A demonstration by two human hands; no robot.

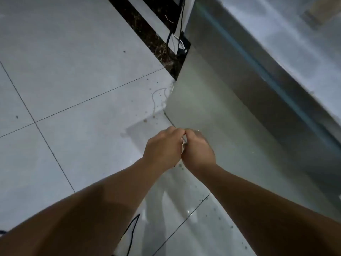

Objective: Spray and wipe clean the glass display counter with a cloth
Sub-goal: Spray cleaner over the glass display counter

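**Wringing hands held low beside the glass counter**

Reaching down together, the left hand [163, 147] and the right hand [198, 151] meet knuckle to knuckle over the tiled floor [73, 80], just beside the lower corner of the glass display counter [221, 108]. Both are curled into fists, fingers drawn together, and a small sliver of white cloth [184, 143] peeks out between them, clamped from both sides; most of it is hidden inside the fists. The counter's frosted side panel runs from the top of the view down the right, with a blue-edged glass top above it. Dark droplets and a wet patch [136, 130] speckle the tiles near the counter's corner. Black cables [170, 41] hang by the counter's far end, and another black cord [132, 231] lies on the floor between the forearms.
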